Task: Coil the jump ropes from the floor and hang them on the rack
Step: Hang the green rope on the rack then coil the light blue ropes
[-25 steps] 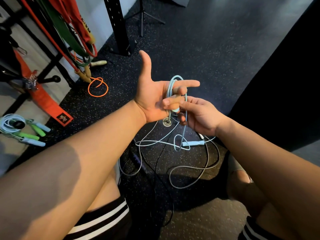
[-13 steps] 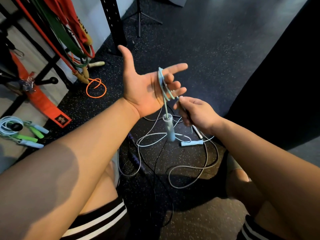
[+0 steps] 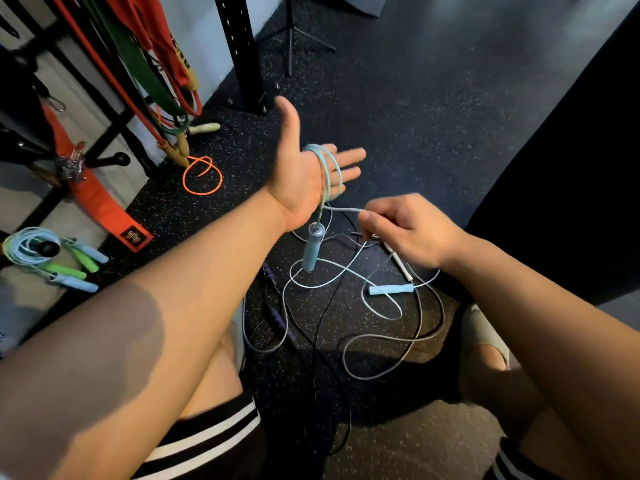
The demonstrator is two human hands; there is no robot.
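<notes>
A dark speckled rubber floor (image 3: 398,98) is seen, bordered by a black post (image 3: 242,53) and a rack (image 3: 104,140) hung with red and green bands (image 3: 138,64). The left hand (image 3: 304,174) is held wide open, palm up, thumb raised, with two loops of a light blue jump rope (image 3: 329,171) wound around its fingers. One blue handle (image 3: 311,249) is seen dangling below the palm. The right hand (image 3: 408,230) is pinched narrowly on the cord just beside the left wrist. The rest of the rope is left tangled on the floor with its second handle (image 3: 389,289), among dark cords. An orange rope (image 3: 202,174) is seen near the rack, and coiled ropes (image 3: 38,249) with green and blue handles are hung at left.
</notes>
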